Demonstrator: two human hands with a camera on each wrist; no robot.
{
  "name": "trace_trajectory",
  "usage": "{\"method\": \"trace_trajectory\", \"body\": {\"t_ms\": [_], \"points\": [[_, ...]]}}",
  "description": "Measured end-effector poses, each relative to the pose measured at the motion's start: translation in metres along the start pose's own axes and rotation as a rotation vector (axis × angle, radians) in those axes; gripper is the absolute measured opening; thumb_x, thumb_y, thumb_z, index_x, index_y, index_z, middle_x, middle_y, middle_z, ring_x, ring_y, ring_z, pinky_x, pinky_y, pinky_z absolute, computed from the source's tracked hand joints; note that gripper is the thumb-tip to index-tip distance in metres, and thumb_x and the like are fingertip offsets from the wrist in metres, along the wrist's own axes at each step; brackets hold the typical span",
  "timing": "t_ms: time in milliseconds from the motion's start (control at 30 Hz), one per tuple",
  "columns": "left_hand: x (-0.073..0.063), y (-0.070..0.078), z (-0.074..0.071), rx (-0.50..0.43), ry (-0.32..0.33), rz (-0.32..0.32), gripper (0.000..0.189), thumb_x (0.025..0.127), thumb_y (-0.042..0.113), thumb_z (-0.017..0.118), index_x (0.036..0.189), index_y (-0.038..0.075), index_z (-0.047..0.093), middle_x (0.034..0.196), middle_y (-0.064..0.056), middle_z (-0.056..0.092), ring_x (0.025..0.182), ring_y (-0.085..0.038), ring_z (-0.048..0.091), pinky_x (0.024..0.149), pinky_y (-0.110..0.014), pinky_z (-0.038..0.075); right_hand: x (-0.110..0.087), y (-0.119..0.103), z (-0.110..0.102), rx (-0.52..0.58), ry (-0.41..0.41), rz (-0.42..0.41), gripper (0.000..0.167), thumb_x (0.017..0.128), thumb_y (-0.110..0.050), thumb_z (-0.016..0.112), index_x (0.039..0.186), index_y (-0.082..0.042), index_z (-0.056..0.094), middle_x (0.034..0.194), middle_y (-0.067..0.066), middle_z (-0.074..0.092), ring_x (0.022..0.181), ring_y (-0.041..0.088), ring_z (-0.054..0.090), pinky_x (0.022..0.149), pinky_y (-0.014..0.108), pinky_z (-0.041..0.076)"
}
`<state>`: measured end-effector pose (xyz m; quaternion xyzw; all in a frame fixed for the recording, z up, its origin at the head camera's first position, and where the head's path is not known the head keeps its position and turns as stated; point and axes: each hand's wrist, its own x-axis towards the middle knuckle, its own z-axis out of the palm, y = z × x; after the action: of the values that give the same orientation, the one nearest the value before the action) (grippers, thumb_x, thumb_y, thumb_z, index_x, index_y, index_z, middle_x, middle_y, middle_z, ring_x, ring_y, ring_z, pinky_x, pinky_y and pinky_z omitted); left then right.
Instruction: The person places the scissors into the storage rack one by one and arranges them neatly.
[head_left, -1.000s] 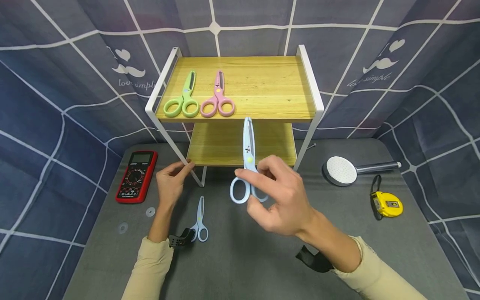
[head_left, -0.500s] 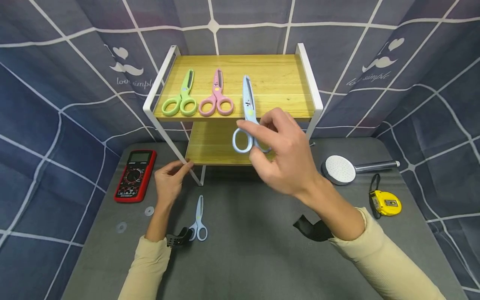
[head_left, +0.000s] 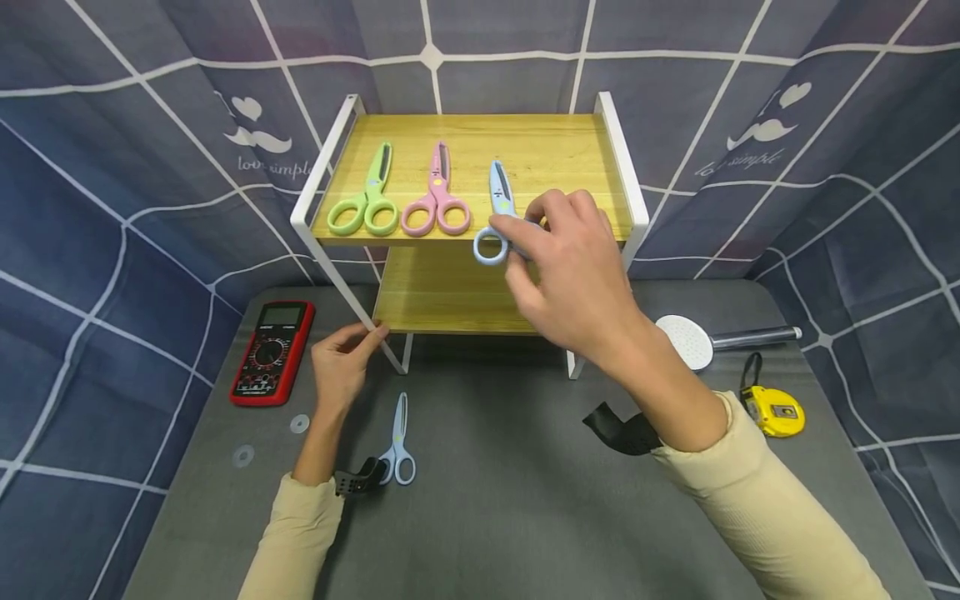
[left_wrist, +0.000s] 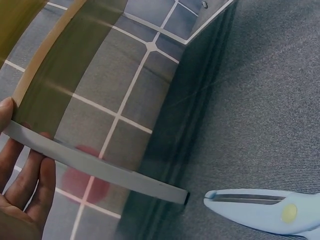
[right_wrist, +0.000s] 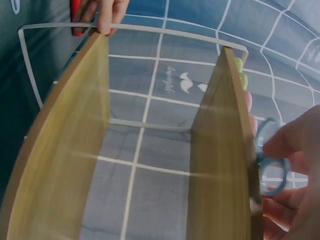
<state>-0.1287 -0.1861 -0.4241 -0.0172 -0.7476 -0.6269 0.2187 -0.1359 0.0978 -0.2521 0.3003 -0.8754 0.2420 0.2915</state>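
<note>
Right arm, head view: the person's right arm (head_left: 663, 387) reached from the lower right up to the rack (head_left: 622, 162), palm down.
Right hand, head view: the right hand (head_left: 573, 271) pinched the held blue scissors (head_left: 500, 187) at the handles, between thumb and fingers.
Held scissors, head view: their blades pointed back over the top board (head_left: 555, 158), right of the pink scissors, and one handle loop hung past the front edge.
Left arm, head view: the left arm (head_left: 318, 446) lay along the table (head_left: 487, 500), pointing at the rack's lower corner.
Left hand, head view: the left hand (head_left: 341, 367) pinched the rack's left front leg (head_left: 342, 282) by the lower board (head_left: 442, 292).
Top board, head view: it bore green scissors (head_left: 372, 192) at the left and pink scissors (head_left: 437, 185) beside them.
Table, head view: a second pair of blue scissors (head_left: 400, 421) lay near the left wrist.
Left wrist view: the thumb and curled fingers gripped the leg at the board's corner; the second pair's blades pointed toward the leg's foot.
Right wrist view: the fingers held the handle loops close by the top board's front edge; whether scissors and board touched could not be told.
</note>
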Motion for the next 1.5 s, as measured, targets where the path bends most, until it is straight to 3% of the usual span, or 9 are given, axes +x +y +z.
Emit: {"method": "trace_trajectory", "body": {"t_ms": [233,500,733,933,1167,1333,1500], "points": [[0.0,0.0,0.001,0.002,0.0,-0.006,0.014,0.085,-0.003,0.075,0.093,-0.014,0.07,0.08,0.009,0.071,0.072,-0.008,0.066,0.066,-0.017,0.054,0.01,0.004,-0.005,-0.017,-0.106,0.076,0.022,0.087,-0.009,0.072,0.108,-0.003,0.071,0.101,0.015,0.064,0.089,0.035,0.052,0.079,0.046,0.042],[0.0,0.0,0.002,-0.007,0.003,-0.017,0.014,0.084,-0.004,0.075,0.093,-0.015,0.07,0.079,0.006,0.072,0.072,-0.005,0.066,0.066,-0.017,0.054,0.012,0.009,-0.005,-0.007,-0.107,0.064,0.025,0.09,-0.008,0.058,0.109,-0.001,0.073,0.107,0.017,0.066,0.092,0.038,0.053,0.084,0.046,0.042],[-0.001,-0.001,0.002,-0.012,0.007,0.006,0.014,0.085,-0.004,0.075,0.093,-0.014,0.071,0.08,0.001,0.072,0.074,-0.006,0.067,0.067,-0.018,0.054,0.012,0.01,-0.003,-0.02,-0.12,0.06,0.019,0.096,-0.008,0.06,0.111,-0.003,0.071,0.109,0.018,0.064,0.093,0.038,0.051,0.084,0.046,0.04],[-0.001,-0.002,0.001,-0.002,0.014,-0.008,0.014,0.084,-0.003,0.076,0.093,-0.013,0.071,0.08,0.005,0.072,0.074,-0.008,0.067,0.066,-0.017,0.054,0.013,0.01,-0.001,-0.055,-0.147,0.074,0.023,0.098,-0.012,0.057,0.117,-0.006,0.07,0.115,0.016,0.064,0.093,0.038,0.05,0.081,0.047,0.041],[-0.001,0.0,0.001,0.018,0.002,-0.016,0.015,0.085,0.0,0.076,0.094,-0.012,0.072,0.085,-0.008,0.074,0.074,-0.008,0.066,0.066,-0.017,0.054,0.009,0.008,-0.003,-0.065,-0.155,0.082,0.031,0.097,-0.02,0.057,0.123,-0.006,0.067,0.125,0.019,0.061,0.097,0.039,0.049,0.084,0.049,0.04],[0.0,0.0,0.001,0.019,0.0,-0.011,0.015,0.085,-0.001,0.076,0.094,-0.012,0.072,0.082,0.001,0.073,0.074,-0.006,0.066,0.066,-0.017,0.054,0.0,0.003,-0.005,0.015,-0.093,0.08,0.036,0.093,-0.02,0.061,0.125,-0.003,0.066,0.133,0.023,0.055,0.105,0.041,0.049,0.091,0.05,0.039],[-0.001,0.0,0.0,0.0,0.004,-0.014,0.014,0.085,-0.003,0.075,0.093,-0.013,0.071,0.086,-0.009,0.074,0.074,-0.006,0.066,0.067,-0.018,0.054,-0.022,-0.017,0.0,0.105,0.055,0.019,0.035,0.089,-0.018,0.064,0.119,0.0,0.068,0.137,0.026,0.05,0.117,0.042,0.043,0.097,0.053,0.037]]}}
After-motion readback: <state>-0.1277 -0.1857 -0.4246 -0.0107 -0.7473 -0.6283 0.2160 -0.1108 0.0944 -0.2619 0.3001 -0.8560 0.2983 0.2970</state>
